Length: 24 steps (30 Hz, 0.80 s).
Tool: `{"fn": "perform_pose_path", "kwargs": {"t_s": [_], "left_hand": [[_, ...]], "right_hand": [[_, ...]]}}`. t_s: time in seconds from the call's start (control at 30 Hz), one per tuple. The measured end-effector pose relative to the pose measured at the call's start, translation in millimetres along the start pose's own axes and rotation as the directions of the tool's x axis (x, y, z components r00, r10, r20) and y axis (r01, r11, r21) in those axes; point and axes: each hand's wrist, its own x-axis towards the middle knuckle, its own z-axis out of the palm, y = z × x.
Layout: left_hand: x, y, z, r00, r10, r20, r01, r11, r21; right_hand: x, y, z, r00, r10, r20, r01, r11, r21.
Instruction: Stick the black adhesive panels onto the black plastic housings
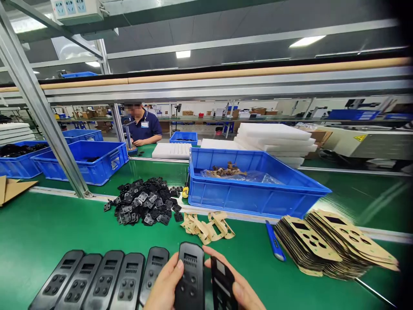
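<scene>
My left hand [165, 284] is closed around a black plastic housing [189, 280] with a slotted window near its top and round buttons below. Just to the right, my right hand [247, 292] grips a thin black cutout panel [222, 282] by its edge, tilted beside the housing; a pale rectangle shows in its upper part. Left of my hands, several similar black housings [105, 280] lie in a row on the green table. Beyond them is a heap of small black four-hole pads [145, 202]. Crumpled tan backing paper [208, 227] lies just ahead of my hands.
Stacks of tan-faced cutout sheets [309, 241] lie at right, beside a blue utility knife [275, 241]. A blue bin [245, 198] stands behind, with more bins [97, 165] at left. A metal post [48, 103] rises at left. A co-worker [145, 127] sits across the bench.
</scene>
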Motion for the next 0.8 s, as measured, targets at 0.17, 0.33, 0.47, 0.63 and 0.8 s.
{"fn": "perform_pose_path", "kwargs": {"t_s": [0.17,0.33,0.47,0.63,0.8], "left_hand": [[-9.0,5.0,10.1,1.0,-0.001,0.014,0.0,0.997,0.079],[-17.5,13.4,17.6,0.995,-0.096,0.032,0.093,0.991,0.092],[-20.4,19.2,20.5,0.995,-0.102,0.012,0.102,0.994,0.043],[-21.1,22.4,19.8,0.992,-0.127,-0.016,0.127,0.992,0.006],[-17.6,14.8,15.0,0.989,-0.142,-0.043,0.142,0.99,-0.016]], "right_hand": [[2.1,-2.6,-1.7,0.999,0.034,0.024,-0.033,0.998,-0.044],[6.7,1.8,-3.6,0.997,0.061,0.05,-0.056,0.994,-0.094],[2.7,1.4,0.3,0.997,0.057,-0.058,-0.059,0.997,-0.043],[-3.2,-6.4,1.9,0.957,0.155,-0.245,-0.134,0.986,0.1],[-0.4,-13.5,0.4,0.944,0.159,-0.29,-0.066,0.95,0.305]]}}
